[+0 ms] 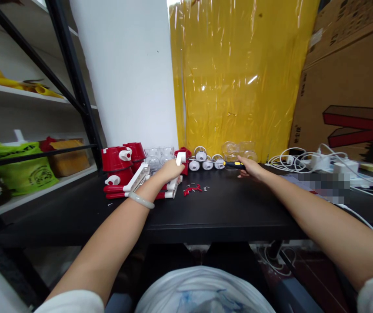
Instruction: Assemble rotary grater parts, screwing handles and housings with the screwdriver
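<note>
My left hand (171,170) is closed around a white plastic part (181,157) with some red beside it. My right hand (251,168) grips a screwdriver by its black and yellow handle (234,165). The screwdriver's thin shaft (213,161) runs level to the left, its tip reaching the white part; whether it sits in a screw I cannot tell. Below my left hand lie small red pieces (192,189) and several tiny screws (206,188). Several round white-faced clear pieces (207,164) stand behind the shaft. Red housings (117,160) with white knobs are stacked left of my left hand.
White power strips and tangled cables (320,163) occupy the table's right side. Clear plastic cups (238,150) stand by the yellow curtain (238,78). A metal-framed shelf (85,108) borders the left, and a large cardboard box (346,87) the right.
</note>
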The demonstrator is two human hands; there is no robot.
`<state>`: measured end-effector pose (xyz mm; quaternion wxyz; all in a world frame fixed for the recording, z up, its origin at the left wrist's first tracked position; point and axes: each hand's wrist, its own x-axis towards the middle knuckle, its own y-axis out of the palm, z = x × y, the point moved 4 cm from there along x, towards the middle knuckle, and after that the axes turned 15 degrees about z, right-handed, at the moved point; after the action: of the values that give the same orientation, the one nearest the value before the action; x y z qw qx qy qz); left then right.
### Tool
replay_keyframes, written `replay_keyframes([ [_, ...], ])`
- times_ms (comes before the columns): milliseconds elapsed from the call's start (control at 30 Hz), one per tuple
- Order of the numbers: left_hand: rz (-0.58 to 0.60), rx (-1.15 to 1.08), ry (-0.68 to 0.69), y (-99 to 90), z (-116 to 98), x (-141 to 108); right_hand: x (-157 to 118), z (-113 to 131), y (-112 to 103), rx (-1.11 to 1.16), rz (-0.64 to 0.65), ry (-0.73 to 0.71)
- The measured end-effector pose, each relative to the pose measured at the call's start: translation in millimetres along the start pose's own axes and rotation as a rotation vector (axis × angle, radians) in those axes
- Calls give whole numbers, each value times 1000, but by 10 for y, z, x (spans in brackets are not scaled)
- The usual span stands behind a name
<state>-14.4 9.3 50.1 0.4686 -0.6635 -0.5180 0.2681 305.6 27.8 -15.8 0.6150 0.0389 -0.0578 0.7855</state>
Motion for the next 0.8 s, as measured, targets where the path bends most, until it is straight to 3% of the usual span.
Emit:
replay_keyframes([
  [367, -11, 22, 10, 5, 58, 78, 61, -43, -51, 61, -6, -66],
  [633, -4, 22, 45, 34, 64, 78, 1, 65, -50, 262, -10, -181],
  [800, -10, 27, 42, 33, 62, 87, -32, 81, 32, 368, 15, -139],
])
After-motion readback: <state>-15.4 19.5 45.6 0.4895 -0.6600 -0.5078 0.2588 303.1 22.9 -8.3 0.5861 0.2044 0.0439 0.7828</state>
